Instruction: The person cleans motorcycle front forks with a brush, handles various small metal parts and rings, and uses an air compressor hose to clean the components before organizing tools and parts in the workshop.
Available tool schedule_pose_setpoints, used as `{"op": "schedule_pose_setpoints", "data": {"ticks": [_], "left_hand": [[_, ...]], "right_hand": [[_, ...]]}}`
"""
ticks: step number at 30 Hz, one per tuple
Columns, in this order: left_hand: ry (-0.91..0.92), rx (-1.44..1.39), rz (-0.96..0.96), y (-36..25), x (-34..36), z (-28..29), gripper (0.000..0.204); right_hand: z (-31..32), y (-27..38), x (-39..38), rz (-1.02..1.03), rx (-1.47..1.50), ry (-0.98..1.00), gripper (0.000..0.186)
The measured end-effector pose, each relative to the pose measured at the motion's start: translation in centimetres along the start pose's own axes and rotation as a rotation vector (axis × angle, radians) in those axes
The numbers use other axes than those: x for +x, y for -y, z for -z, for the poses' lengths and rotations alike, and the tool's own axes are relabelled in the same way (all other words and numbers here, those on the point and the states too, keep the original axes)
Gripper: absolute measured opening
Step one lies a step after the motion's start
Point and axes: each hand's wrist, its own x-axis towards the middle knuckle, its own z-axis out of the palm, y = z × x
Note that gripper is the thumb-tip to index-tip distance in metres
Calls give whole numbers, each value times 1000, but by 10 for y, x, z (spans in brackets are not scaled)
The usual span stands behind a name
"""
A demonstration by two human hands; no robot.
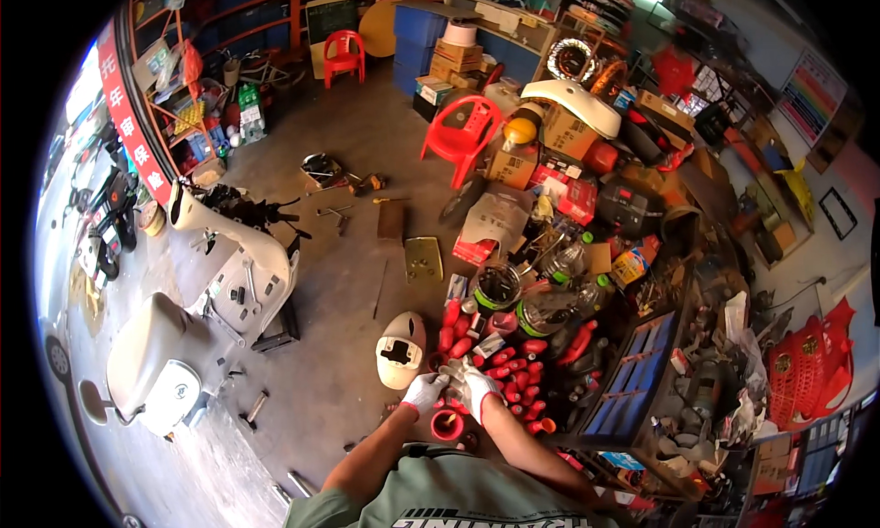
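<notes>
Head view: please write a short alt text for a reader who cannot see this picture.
Two gloved hands, the left hand and the right hand, meet over a small grey part above a cluster of red bottles on a workshop floor. A white scooter with panels removed stands to the left, red plastic chairs and boxes behind.

Red banner [128,125] with white characters hanging along shelf edge at far left. Brown cardboard boxes [456,55] sitting stacked by blue cabinets at top centre. Tan carton [568,134] lying under white scooter panel; smaller carton [511,167] standing beside red chair. Red box [576,198] resting right of it. Colour-striped chart [810,95] hanging on right wall. Dark chalkboard [330,18] leaning at back. Yellow-labelled can [629,266] sitting among clutter.
</notes>
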Motion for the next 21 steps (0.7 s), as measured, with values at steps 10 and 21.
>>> {"op": "schedule_pose_setpoints", "data": {"ticks": [10,21], "left_hand": [[-521,-236,30,30,32,89,34],[-96,-122,-28,10,-6,30,42]], "right_hand": [[58,9,12,52,65,41,45],[-11,-16,17,-79,-162,-56,45]]}}
